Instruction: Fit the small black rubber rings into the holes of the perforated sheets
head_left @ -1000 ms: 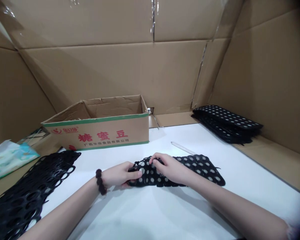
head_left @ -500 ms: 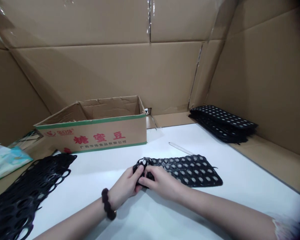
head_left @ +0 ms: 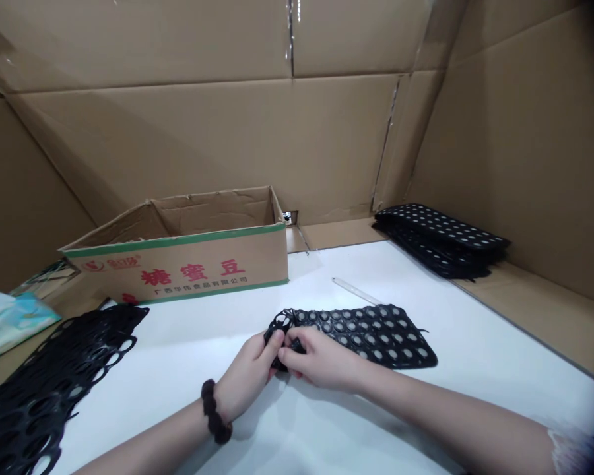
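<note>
A black rubber sheet (head_left: 383, 336) with rows of round grey spots lies on the white table. Its left end is bunched up between my two hands. My left hand (head_left: 252, 363), with a dark beaded bracelet at the wrist, is closed on that end, thumb on top. Close against it, my right hand (head_left: 321, 359) pinches the same end with thumb and bent fingers. Open black rings stand up around the fingertips. What exactly lies under the fingers is hidden.
Stacked black sheets (head_left: 440, 237) stand at the back right. An open cardboard box (head_left: 218, 260) with red print is at the back left. Black ringed sheeting (head_left: 54, 376) and a tissue pack (head_left: 30, 316) lie left. A clear pen-like stick (head_left: 354, 290) rests behind the sheet.
My right hand's fingers have shifted slightly at the bunched end of the sheet. The whole view has moved a little; both hands keep their hold.
</note>
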A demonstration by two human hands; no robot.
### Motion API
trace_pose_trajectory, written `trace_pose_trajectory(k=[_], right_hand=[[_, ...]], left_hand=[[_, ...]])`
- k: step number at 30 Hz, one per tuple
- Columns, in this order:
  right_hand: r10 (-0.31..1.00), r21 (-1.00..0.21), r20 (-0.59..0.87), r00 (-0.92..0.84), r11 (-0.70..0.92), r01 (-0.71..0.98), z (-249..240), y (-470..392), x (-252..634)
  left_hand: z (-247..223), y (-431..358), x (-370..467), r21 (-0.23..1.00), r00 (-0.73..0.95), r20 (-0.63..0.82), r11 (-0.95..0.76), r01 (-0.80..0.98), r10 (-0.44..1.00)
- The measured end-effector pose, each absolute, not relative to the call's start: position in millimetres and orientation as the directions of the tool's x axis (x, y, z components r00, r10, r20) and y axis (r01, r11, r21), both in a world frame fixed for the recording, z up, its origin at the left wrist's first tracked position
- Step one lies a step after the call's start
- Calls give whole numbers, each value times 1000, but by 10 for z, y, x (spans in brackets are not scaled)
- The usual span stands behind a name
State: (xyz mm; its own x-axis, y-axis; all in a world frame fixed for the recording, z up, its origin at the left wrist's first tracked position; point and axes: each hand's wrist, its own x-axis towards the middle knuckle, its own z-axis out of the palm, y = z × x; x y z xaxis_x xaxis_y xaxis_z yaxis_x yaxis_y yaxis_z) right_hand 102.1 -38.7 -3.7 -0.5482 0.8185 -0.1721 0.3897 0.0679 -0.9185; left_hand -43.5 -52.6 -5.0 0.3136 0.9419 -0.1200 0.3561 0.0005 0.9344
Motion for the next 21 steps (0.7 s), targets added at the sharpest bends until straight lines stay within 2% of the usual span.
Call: trace_pose_trajectory(k=[4,7,11,14,21], right_hand=[[836,-923,-147,-529,77,378,-25,-398,1005],[823,-922,-204,-531,21,387,-21,-378,1017],[756,-917,-324,-568,-105,384,-11,-325,1062],[728,-913,-363,-582,-153,378,23,-303,1094],[699,-913,-360,-618,-127,387,43,-267,1135]], left_hand=[[-79,-512,-448,917,327,-81,-59,394,941],[-95,-505,-456,928,357,-72,-69,366,931],[-101,-501,-456,971,399,-137,43,236,907],[-111,-485,-471,982,428,-183,145,120,885],[-145,-427,-530,962,513,-222,272,-24,829]])
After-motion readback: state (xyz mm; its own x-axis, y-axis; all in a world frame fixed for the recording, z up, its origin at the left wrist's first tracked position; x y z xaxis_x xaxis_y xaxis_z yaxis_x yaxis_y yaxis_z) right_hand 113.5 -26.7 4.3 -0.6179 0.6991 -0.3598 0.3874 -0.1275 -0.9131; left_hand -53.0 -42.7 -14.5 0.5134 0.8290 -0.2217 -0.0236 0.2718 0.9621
